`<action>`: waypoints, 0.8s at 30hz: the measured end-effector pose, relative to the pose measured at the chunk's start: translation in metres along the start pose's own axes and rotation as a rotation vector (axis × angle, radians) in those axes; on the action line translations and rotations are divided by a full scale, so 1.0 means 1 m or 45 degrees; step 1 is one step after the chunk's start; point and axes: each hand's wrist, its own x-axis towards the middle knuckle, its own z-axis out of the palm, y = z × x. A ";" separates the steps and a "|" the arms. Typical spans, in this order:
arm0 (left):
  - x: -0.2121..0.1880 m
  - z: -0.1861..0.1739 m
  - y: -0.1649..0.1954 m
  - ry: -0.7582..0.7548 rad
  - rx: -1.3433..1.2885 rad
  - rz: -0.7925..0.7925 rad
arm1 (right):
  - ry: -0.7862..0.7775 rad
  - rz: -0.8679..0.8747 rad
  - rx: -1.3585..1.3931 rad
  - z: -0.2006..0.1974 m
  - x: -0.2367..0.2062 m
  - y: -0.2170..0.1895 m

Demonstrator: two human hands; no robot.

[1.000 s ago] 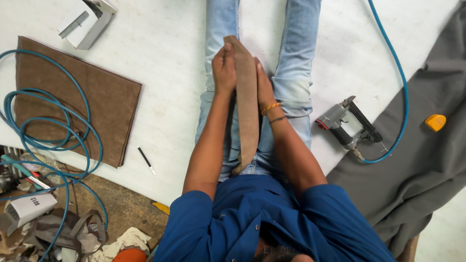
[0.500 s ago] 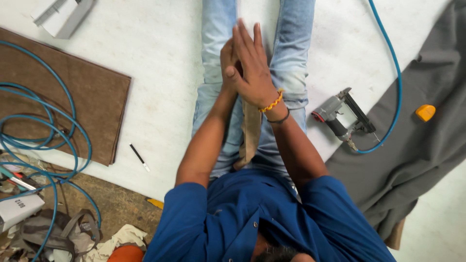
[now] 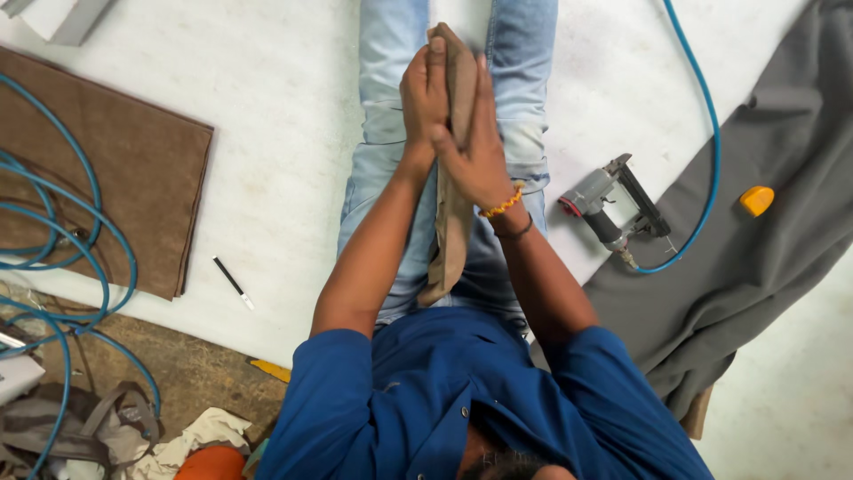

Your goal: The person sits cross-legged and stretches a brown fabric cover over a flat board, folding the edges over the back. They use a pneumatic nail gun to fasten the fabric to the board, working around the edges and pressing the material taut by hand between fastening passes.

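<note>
Pressing: my left hand (image 3: 425,96) and right hand (image 3: 480,151) lie flat against a long brown fabric strip (image 3: 453,213), one palm on each side, top centre of the frame.
Fingers: straight and close together on both hands, sandwiching the strip rather than curled round it.
Strip: it runs lengthwise down my lap between my legs in pale jeans (image 3: 391,53); its upper end pokes out above my fingertips, its lower end hangs near my blue shirt (image 3: 462,409).
Wrist: an orange bead bracelet (image 3: 503,203) and a dark band sit on my right wrist.
Left edge: a brown mat (image 3: 115,187) lies at centre left, with loops of blue hose (image 3: 89,258) over its near corner.
Open room left: bare white floor (image 3: 275,133) between the mat and my leg, holding only a small black pen (image 3: 233,283).
Right side: a grey staple gun (image 3: 613,209) lies just beside my right knee, a blue hose running up from it.
Right edge: grey cloth (image 3: 764,267) fills the far right, a yellow object (image 3: 756,200) resting on it.
Lower left: crumpled rags and straps (image 3: 107,427), well apart from my hands.
</note>
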 end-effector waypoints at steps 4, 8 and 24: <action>0.005 0.000 0.008 -0.021 0.005 0.053 | -0.044 -0.121 -0.421 -0.009 0.017 -0.009; 0.001 0.003 0.010 0.038 0.071 0.111 | 0.028 -0.046 0.891 -0.009 0.018 0.013; 0.005 0.003 0.006 -0.038 0.015 0.112 | 0.045 0.075 0.703 -0.008 -0.022 0.008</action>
